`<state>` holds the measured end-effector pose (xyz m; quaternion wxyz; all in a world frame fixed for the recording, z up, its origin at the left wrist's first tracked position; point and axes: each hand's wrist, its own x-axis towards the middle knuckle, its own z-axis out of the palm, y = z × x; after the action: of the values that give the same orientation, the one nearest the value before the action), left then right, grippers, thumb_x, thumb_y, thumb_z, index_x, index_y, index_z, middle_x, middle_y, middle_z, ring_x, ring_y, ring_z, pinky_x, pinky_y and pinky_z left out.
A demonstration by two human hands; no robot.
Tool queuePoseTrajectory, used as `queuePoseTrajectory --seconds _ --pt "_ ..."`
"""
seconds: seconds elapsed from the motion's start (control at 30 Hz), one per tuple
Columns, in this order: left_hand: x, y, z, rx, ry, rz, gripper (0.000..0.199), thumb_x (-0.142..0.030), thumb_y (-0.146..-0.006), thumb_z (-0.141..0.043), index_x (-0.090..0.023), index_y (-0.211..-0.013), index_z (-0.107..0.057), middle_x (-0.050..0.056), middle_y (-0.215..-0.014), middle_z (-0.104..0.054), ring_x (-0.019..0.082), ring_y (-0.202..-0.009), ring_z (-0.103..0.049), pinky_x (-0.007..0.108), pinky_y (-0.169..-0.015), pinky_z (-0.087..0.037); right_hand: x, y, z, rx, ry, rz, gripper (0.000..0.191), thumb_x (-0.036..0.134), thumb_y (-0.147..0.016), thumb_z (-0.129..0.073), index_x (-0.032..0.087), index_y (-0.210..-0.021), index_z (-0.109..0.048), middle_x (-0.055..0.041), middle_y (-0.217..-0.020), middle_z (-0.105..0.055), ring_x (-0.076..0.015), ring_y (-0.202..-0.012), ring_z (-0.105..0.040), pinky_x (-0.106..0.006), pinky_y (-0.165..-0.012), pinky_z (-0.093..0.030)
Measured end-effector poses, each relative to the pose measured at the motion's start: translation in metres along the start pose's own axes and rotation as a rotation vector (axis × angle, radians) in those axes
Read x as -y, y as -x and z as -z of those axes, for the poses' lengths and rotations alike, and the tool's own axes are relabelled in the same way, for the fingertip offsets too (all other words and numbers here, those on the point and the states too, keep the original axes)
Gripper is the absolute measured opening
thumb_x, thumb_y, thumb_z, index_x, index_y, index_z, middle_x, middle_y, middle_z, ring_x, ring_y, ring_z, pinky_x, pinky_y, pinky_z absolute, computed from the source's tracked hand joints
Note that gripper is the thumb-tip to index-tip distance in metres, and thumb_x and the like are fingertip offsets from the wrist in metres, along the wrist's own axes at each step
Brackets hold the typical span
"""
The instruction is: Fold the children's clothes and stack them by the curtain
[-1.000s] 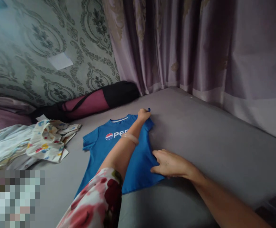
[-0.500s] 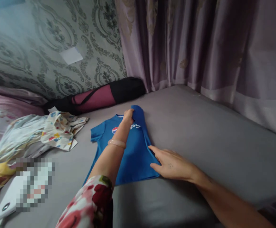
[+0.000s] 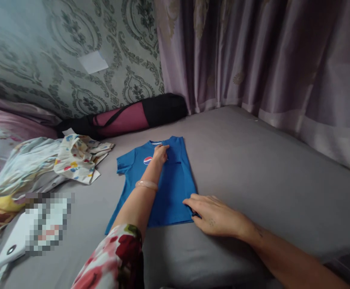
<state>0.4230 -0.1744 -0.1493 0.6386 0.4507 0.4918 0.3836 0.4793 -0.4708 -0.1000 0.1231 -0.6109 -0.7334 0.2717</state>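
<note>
"What's on the grey bed [image 3: 261, 172]?"
"Blue shirt [image 3: 173, 192], one side folded in! My left hand [image 3: 161, 152] touches it below the collar [image 3: 156, 143], my right hand [image 3: 213, 216] pinches its edge near the hem!"

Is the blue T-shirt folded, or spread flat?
Partly folded. The blue T-shirt has one side, by the right hand, turned inward; the opposite sleeve lies spread.

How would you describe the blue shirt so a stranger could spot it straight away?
Find the grey bed in front of the purple curtain. In front of the long black-and-maroon bag, a shirt lies with one side folded in. Unlike the paler, crumpled clothes to its left, it is bright blue with a round logo.
</note>
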Motion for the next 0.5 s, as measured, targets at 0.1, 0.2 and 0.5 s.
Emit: queuePoseTrajectory --seconds 0.1,0.2,0.5 --pt "0.001 0.003 0.0 -0.022 0.012 -0.016 0.022 -0.002 -0.07 -0.063 -0.015 -0.087 -0.057 -0.008 -0.055 -0.047 0.007 -0.048 -0.05 0.017 -0.053 -0.042 -0.001 -0.002 0.001 -0.027 -0.004 0.028 0.031 0.019 -0.087 -0.045 0.022 -0.113 -0.062 -0.0065 -0.104 -0.064 -0.0205 -0.096 -0.061 -0.031 -0.083 -0.042" --pt "0.001 0.003 0.0 -0.037 0.022 -0.032 0.036 0.001 -0.067 -0.058 -0.015 -0.099 -0.058 -0.006 -0.059 -0.053 0.008 -0.052 -0.054 0.018 -0.057 -0.045 -0.001 -0.006 0.001 -0.073 -0.038 0.046 0.025 0.019 -0.087 -0.049 0.023 -0.106 -0.064 -0.0041 -0.099 -0.066 -0.018 -0.09 -0.061 -0.028 -0.078 -0.041" --pt "0.003 -0.006 0.005 0.027 -0.037 -0.094 0.048 -0.003 -0.069 -0.058 -0.018 -0.115 -0.058 -0.003 -0.067 -0.059 0.011 -0.06 -0.059 0.022 -0.062 -0.05 0.001 -0.011 0.007 -0.184 -0.141 0.016 0.022 0.02 -0.086 -0.054 0.024 -0.102 -0.068 -0.0008 -0.094 -0.068 -0.0138 -0.079 -0.06 -0.025 -0.073 -0.04"
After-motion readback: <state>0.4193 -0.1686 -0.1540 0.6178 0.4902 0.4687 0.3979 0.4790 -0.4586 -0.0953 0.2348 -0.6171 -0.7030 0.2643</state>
